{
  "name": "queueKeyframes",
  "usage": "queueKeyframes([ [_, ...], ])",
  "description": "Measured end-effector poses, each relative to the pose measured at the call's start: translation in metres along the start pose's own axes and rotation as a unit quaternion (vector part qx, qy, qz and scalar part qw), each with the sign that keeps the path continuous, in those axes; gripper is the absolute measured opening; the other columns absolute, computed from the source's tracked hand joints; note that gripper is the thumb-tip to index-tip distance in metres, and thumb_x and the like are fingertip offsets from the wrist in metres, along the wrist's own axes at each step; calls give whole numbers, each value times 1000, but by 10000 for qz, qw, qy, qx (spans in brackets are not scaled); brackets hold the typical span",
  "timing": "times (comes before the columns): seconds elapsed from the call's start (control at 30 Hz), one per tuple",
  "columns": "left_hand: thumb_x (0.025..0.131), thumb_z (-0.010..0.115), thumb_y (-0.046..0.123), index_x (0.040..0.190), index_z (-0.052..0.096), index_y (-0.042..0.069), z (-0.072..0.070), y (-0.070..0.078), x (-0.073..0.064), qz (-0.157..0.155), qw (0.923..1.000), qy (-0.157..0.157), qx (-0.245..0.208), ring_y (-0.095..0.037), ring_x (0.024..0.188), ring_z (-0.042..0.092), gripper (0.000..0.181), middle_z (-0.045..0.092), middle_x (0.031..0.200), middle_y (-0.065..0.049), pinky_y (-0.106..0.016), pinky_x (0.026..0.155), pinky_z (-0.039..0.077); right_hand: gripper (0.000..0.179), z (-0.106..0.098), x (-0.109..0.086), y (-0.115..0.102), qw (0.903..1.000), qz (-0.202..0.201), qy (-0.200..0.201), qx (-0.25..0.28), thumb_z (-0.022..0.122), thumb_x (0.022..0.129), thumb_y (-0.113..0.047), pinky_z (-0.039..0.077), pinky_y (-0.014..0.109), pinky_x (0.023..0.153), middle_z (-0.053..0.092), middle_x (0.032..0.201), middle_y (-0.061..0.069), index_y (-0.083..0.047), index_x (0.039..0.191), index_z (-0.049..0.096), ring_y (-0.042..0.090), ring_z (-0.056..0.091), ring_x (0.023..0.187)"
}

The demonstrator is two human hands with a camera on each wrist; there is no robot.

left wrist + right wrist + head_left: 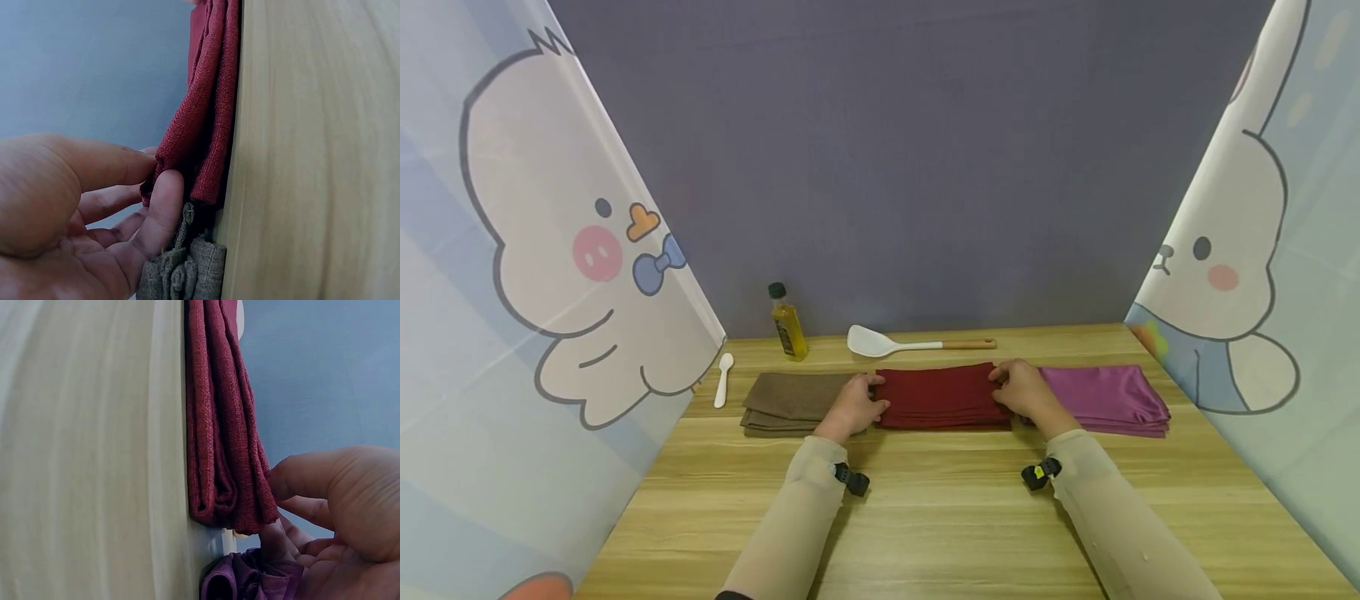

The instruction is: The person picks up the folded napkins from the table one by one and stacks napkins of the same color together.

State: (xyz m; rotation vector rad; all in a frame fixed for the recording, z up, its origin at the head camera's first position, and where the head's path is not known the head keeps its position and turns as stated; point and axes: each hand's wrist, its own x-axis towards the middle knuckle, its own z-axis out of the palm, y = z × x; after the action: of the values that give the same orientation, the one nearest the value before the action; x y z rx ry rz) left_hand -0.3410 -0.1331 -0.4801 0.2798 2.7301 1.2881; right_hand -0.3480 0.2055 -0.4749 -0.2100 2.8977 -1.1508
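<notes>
A folded dark red cloth (943, 393) lies across the middle of the table, its layers stacked. My left hand (856, 403) pinches its left end; in the left wrist view, thumb and fingers meet around the upper layers. At the opposite end my right hand (1024, 388) pinches the cloth's edge, with fingertips on the upper layers in the right wrist view. Just left of the red cloth, under my left hand, is a folded brown cloth (797, 398). A folded shiny purple cloth (1101, 398) lies on the right, partly behind my right hand.
Behind the cloths lies a white spatula (871, 342) with a wooden handle end. A bottle of yellow oil (787, 327) with a dark green cap stands at the back left. A small white spoon (723, 380) lies near the table's left edge. Printed curtains (1217, 275) flank the wooden table (947, 517).
</notes>
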Motion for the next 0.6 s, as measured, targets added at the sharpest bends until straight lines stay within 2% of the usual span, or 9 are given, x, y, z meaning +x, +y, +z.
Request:
queueKeyframes([
  [0.13,99,72,4,149,55,3,-2,1,0,24,10000,-4,-75,-17,75,70,53,58,140,-22,-32,67,59,32,-1,-1,-1,10000,31,-28,19,70,95,-2,55,40,68,65,119,22,4,127,69,26,64,82],
  [0.23,98,73,4,149,55,2,-5,3,-2,66,9999,48,-129,-18,79,71,54,56,146,-21,-32,69,60,33,-2,-1,-2,10000,-22,4,-22,71,95,-2,55,43,73,65,120,22,4,127,69,29,64,89],
  [0.37,97,74,4,147,57,1,-10,7,-5,184,9997,162,-90,-24,93,73,53,55,149,-20,-33,74,61,32,-3,-2,-5,9999,-103,96,-75,71,95,-3,54,48,83,65,119,21,3,126,70,33,62,102],
  [0.5,97,74,6,145,59,2,-12,9,-8,343,9987,344,153,-31,112,70,50,59,143,-19,-38,84,60,29,-4,-4,-6,9995,-230,169,-158,71,96,-5,54,48,82,65,115,19,3,125,71,32,63,101],
  [0.6,99,74,9,143,61,5,-12,8,-9,416,9974,482,351,-31,117,67,47,62,141,-14,-42,90,58,28,-6,-5,-4,9983,-426,256,-308,69,98,-7,55,47,81,62,117,19,2,125,71,32,63,100],
])
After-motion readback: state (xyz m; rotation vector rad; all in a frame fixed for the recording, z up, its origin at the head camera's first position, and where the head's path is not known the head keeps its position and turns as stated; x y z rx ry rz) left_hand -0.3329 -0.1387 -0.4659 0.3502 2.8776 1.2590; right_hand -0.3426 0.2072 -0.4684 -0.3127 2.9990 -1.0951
